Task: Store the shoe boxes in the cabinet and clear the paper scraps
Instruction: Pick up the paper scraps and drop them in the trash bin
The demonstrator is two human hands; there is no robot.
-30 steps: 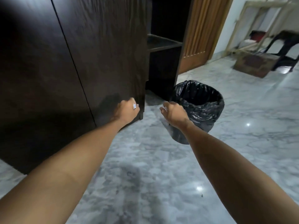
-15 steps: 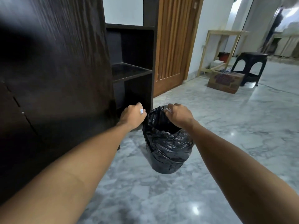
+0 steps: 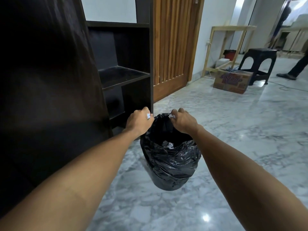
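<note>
1. While a small white paper scrap (image 3: 148, 116) is pinched in the curled fingers (image 3: 146, 112) of the left hand (image 3: 139, 121), that hand is held at the left rim of the bin (image 3: 170, 164), so a release there could land the scrap on the floor (image 3: 233, 147)
2. Another scrap (image 3: 171, 116) is clamped in the right hand (image 3: 183, 121) above the opening; a light piece could drift past the loose black liner
3. Crumpled paper (image 3: 168, 145) is already seen inside the bin
4. No shoe boxes are seen on the open shelves of the cabinet (image 3: 126, 74)
</note>
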